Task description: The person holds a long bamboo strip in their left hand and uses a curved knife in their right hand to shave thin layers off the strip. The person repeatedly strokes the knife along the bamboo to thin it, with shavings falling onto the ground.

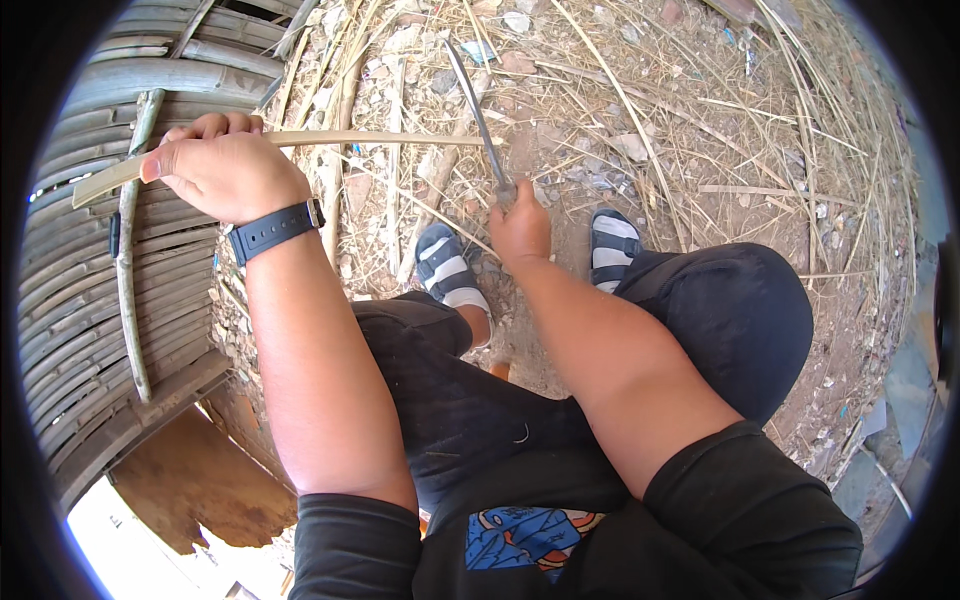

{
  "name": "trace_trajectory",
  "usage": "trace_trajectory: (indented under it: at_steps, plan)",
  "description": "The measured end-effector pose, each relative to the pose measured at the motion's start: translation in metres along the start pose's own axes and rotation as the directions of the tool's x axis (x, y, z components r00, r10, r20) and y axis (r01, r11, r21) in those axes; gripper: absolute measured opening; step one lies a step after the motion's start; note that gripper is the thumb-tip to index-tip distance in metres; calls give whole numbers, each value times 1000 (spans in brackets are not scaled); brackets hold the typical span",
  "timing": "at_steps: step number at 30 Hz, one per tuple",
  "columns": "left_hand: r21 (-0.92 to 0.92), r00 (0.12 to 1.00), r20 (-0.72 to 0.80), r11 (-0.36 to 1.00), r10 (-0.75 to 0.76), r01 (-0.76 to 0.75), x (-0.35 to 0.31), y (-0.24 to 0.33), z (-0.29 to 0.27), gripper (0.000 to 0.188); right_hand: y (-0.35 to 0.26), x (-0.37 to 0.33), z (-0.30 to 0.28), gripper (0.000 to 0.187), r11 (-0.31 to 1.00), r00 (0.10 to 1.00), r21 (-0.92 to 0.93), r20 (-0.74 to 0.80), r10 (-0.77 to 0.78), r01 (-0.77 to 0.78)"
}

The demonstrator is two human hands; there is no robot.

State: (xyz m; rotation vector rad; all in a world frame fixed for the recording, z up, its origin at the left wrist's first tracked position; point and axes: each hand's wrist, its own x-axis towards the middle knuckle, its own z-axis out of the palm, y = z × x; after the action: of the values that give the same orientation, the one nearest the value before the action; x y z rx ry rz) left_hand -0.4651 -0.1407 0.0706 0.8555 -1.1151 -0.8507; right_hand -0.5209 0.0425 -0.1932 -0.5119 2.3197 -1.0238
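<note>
A long, pale, flat bamboo strip [385,138] runs across from the left, its wider end sticking out past my left hand [225,168]. The fingers of that hand are wrapped round it, and a dark watch is on the wrist. My right hand [522,222] is closed on the handle of a long knife [478,115], whose thin blade points up and away from me. Close to the handle, the blade meets the far end of the strip. Whether the edge has entered the strip I cannot tell.
A wall of split bamboo slats [75,260] stands at my left, with an upright pole [128,270] on it. Straw, bamboo slivers and stones litter the dirt ground [650,150]. My sandalled feet [450,265] are just below the knife. A brown sheet [200,480] lies at lower left.
</note>
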Motion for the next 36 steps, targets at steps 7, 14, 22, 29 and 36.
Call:
trace_trajectory:
  at_steps: [7, 14, 22, 29, 36]
  plan:
    - [-11, 1000, 2, 1000, -11, 11, 11, -11, -13, 67, 30, 9, -3, 48, 913, 886, -335, 316, 341, -232]
    - [-76, 1000, 21, 997, -13, 14, 13, -14, -11, 70, 30, 6, 11, 48, 971, 958, 3, 163, 236, -240]
    - [-18, 1000, -6, 1000, -12, 12, 8, -15, -14, 70, 3, 0, -7, 43, 988, 987, -139, 133, 88, -69]
    - [-28, 999, -29, 999, -45, 44, 14, -14, -18, 68, 46, 5, 7, 47, 933, 896, -252, 298, 328, -258]
    - [-72, 998, -38, 996, -55, 52, 13, -10, -18, 64, -16, -13, 2, 46, 987, 984, 123, 157, 85, -105]
